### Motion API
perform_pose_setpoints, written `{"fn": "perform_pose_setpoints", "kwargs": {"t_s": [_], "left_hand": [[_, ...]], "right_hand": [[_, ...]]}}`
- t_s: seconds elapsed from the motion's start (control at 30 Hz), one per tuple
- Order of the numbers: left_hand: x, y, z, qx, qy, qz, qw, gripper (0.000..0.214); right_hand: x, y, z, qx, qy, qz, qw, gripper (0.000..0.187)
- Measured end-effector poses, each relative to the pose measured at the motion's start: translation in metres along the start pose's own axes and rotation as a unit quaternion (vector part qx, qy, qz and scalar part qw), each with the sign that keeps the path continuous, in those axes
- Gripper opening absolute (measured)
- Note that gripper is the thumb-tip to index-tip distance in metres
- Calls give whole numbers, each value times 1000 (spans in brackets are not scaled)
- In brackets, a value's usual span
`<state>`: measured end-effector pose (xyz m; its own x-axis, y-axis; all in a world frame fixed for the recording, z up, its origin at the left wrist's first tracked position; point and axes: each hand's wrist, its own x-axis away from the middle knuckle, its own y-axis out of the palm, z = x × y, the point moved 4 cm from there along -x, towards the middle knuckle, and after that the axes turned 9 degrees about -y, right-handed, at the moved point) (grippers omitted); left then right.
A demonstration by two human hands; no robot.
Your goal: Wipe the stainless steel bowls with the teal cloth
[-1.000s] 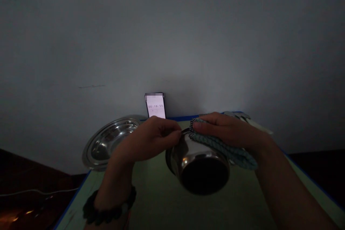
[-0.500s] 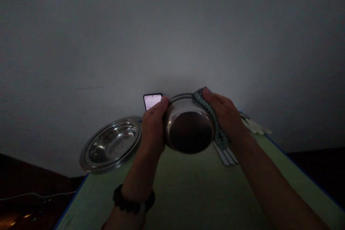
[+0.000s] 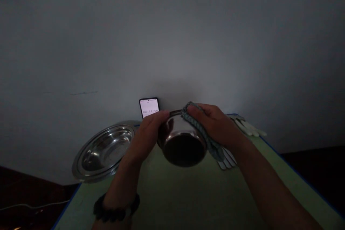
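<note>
A shiny steel bowl (image 3: 176, 125) is held above the table, tilted so that its dark base faces me. My left hand (image 3: 149, 129) grips its left side, with the thumb at the far rim. On the other side, my right hand (image 3: 215, 122) is closed on a grey-green cloth (image 3: 201, 129) and presses it to the bowl's rim and wall. The cloth's lower end hangs down beside the bowl. The bowl's inside is hidden from view.
Wide steel basins (image 3: 105, 151), one nested in another, rest at the table's left. A phone (image 3: 149, 106) showing a timer leans on the wall. A slotted turner (image 3: 226, 160) lies behind my right hand, with pale utensils (image 3: 249, 127) farther right. The green table (image 3: 188, 197) has blue edges.
Both hands and the bowl sit slightly lower and farther left in view. My right hand and the cloth have shifted along the rim toward the bowl's middle.
</note>
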<state>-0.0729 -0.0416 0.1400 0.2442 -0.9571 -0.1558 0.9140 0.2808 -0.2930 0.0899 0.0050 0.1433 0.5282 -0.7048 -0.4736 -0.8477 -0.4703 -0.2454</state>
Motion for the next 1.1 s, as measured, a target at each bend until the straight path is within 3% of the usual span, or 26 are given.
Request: {"fn": "perform_pose_setpoints", "kwargs": {"t_s": [0.07, 0.13, 0.33, 0.47, 0.63, 0.73, 0.83, 0.9, 1.0, 1.1], "left_hand": [[5, 7, 7, -28, 1, -86, 996, 35], [7, 9, 10, -43, -1, -101, 994, 40], [4, -10, 1, 62, -58, 7, 996, 38], [-1, -19, -7, 179, -113, 100, 972, 36], [-9, -2, -34, 346, -130, 191, 909, 33], [-12, 13, -47, 351, -107, 202, 908, 32], [-15, 15, -48, 316, -97, 207, 921, 33], [-18, 10, -42, 293, -103, 175, 934, 33], [-19, 3, -29, 241, -125, 78, 959, 36], [-10, 1, -14, 118, -101, -12, 988, 35]], "right_hand": [[2, 7, -3, 30, -19, -66, 997, 38], [3, 16, -4, 33, -26, -71, 997, 38], [2, 33, -3, 6, -20, 100, 995, 39], [6, 35, 3, -75, -2, 227, 971, 39], [14, 50, 15, -154, 12, 351, 924, 37], [14, 57, 25, -179, 12, 364, 914, 40], [9, 48, 31, -162, 31, 345, 924, 43], [3, 32, 29, -126, 37, 300, 945, 43], [-3, 12, 20, -75, 42, 156, 984, 42], [-2, 7, 9, -56, 46, 14, 997, 41]]}}
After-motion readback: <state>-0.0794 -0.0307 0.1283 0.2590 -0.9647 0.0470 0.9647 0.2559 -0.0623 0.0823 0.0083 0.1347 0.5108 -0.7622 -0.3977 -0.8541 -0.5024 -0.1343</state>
